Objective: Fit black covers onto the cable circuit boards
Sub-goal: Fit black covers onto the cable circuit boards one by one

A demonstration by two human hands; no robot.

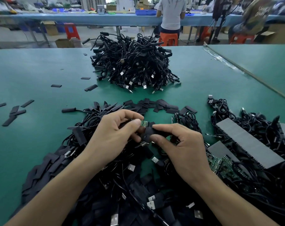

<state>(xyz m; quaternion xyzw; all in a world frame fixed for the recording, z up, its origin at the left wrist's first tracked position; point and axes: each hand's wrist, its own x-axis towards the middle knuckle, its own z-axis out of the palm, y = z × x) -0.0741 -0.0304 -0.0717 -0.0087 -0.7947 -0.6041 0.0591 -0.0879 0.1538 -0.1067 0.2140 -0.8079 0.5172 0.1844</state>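
Observation:
My left hand (115, 129) pinches a small green circuit board (144, 123) on a black cable, thumb on top. My right hand (179, 144) pinches a flat black cover (149, 132) between thumb and forefinger, its open end against the board. Only the board's green tip shows between the two hands. Both hands hover over a heap of black cables and covers (122, 185) on the green table (32, 75).
A tall pile of black USB cables (133, 66) sits at mid-table. Loose black covers (159, 106) lie just beyond my hands and scattered at left (16, 111). Grey panels (246, 142) and bare boards (221, 165) lie among cables at right. People sit at a far bench.

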